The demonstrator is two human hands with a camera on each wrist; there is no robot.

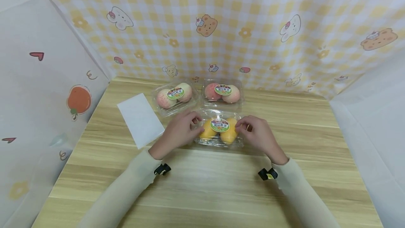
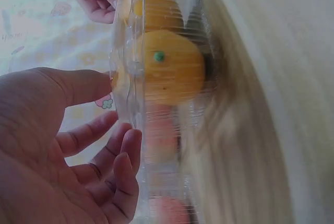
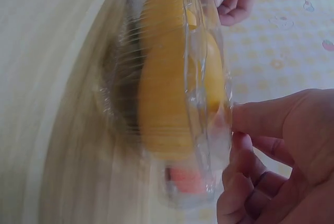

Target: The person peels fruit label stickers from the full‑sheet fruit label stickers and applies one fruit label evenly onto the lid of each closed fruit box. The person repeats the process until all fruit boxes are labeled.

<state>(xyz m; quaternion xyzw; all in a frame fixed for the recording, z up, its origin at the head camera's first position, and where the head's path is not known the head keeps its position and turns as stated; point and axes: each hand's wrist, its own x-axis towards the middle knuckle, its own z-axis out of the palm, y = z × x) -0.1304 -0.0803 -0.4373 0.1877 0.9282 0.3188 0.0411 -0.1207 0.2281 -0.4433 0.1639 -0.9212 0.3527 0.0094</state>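
Observation:
A clear plastic fruit box (image 1: pixel 220 140) with two yellow-orange fruits (image 1: pixel 229 134) inside sits between the hands, an oval label (image 1: pixel 219 125) on its lid. At its left end is my left hand (image 1: pixel 182 127); the left wrist view shows the straight thumb (image 2: pixel 88 85) touching the lid, the other fingers loosely bent and apart from the thumb. My right hand (image 1: pixel 257 134) is at the opposite end. In the right wrist view its thumb and forefinger (image 3: pixel 241 141) come together at the lid's edge and pinch it.
Behind stand two more clear boxes, one with pale pink peach-like fruits (image 1: pixel 166 99) at the left, one with redder ones (image 1: pixel 231 94) at the right. A white sheet (image 1: pixel 140 120) lies left on the wooden table (image 1: pixel 202 192). A checked curtain (image 1: pixel 246 17) hangs along the back.

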